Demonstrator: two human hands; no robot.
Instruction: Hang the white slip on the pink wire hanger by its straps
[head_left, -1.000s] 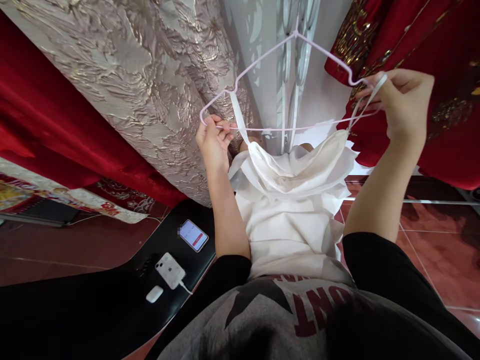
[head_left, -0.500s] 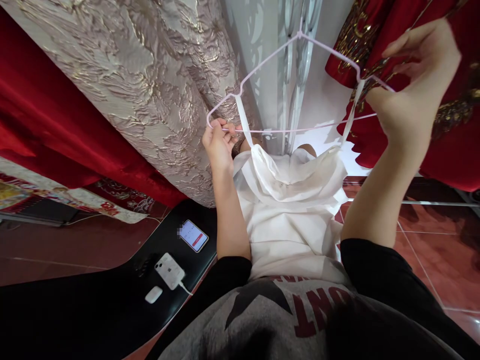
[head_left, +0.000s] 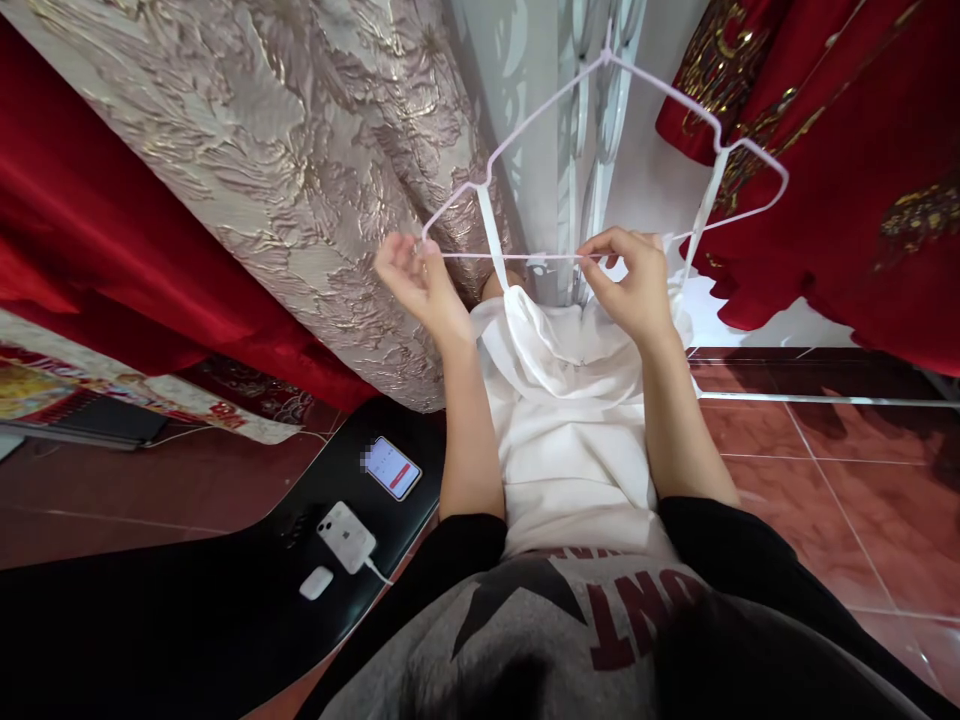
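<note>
A pale pink clothes hanger (head_left: pixel 551 98) is held up in front of me. A white garment (head_left: pixel 574 440) hangs from it by two thin straps, one at each notch, and drapes over my lap. At the hanger's left corner, my left hand (head_left: pixel 424 285) is closed on it, its fingertips slightly blurred. My right hand (head_left: pixel 634 285) pinches the hanger's bottom bar between thumb and fingers, right of the middle. Part of the garment's right side lies hidden behind my right hand and forearm.
A black bench (head_left: pixel 187 620) at lower left bears a lit phone (head_left: pixel 394 468), a white phone (head_left: pixel 346 537) on a cable and a small white case (head_left: pixel 316 582). A textured beige cloth (head_left: pixel 300 180) hangs left, red cloths (head_left: pixel 847 200) right. Red tiles (head_left: pixel 862 500) cover the floor.
My right hand has moved left and down, from the hanger's right end to its bottom bar. My left hand has shifted slightly left at its corner. The garment stays on the hanger.
</note>
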